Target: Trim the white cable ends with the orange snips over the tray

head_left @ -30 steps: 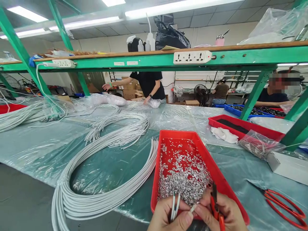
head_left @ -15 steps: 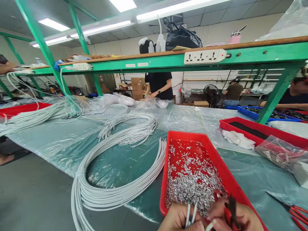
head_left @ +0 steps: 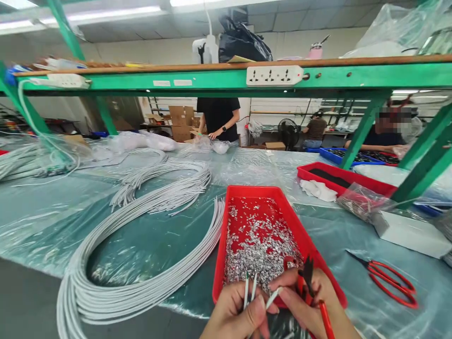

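— Wire ends (head_left: pixel 250 286): where are they?
— Pinched upright in my left hand (head_left: pixel 235 314), over the red tray (head_left: pixel 319 256), so crimps stay reachable.
— Your right hand (head_left: pixel 310 303)?
— Closed around red pliers (head_left: pixel 310 287), fingertips on one end.

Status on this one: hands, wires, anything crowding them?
Left hand pinching white wire ends. Right hand holds red pliers, fingertips on one wire. Red tray of metal bits directly behind.

Left hand (head_left: pixel 235 313) pinches white wires (head_left: pixel 250 287) over red tray (head_left: pixel 300 235).
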### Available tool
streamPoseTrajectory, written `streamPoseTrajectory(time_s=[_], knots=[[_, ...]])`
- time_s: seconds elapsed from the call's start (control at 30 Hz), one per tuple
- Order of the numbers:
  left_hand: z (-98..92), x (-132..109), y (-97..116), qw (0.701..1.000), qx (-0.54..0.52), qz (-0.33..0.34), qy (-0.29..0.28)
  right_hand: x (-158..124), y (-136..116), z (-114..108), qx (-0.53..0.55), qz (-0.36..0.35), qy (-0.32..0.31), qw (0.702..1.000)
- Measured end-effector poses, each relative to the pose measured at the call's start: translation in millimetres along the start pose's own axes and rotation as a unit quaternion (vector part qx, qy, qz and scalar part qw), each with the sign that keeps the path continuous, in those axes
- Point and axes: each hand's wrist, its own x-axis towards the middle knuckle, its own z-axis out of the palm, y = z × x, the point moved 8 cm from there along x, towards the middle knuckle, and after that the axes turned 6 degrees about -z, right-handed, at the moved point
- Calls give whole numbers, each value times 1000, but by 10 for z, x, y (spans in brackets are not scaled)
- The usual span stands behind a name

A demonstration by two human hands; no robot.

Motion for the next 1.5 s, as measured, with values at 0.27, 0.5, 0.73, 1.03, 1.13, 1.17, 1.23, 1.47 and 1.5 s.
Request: streamPoseTrajectory(time_s=[0.27, 0.5, 0.73, 1.03, 1.13, 1.17, 1.23, 1.47, 1.5], knots=[[54, 20, -17, 998, -22, 15, -58, 9, 56, -88, 4, -56, 10, 998], [52, 70, -73, 993, -24, 52, -107, 60, 216, -79, -108, -98, -102, 984], [77, 41, -22, 993, 10, 47, -110, 75, 217, -102, -66, -64, -56, 994], [69, 10, 48, 997, 34, 25, -63, 28, 188, -72, 6, -51, 46, 998], [-48, -36, 172, 988, 90, 97, 78, 29, 155, -60, -29, -71, 55, 996], [-88, -84, 257, 970, 134, 147, 139, 31, 143, -66, -40, -78, 59, 994], [-100, -214, 427, 906, 234, 252, 245, 34, 141, -74, -46, -78, 61, 994], [-81, -195, 410, 880, 273, 282, 267, 6, 153, -124, 1, -38, -17, 999], [-111, -146, 335, 903, 257, 236, 249, 24, 151, -155, -18, -30, -33, 999]])
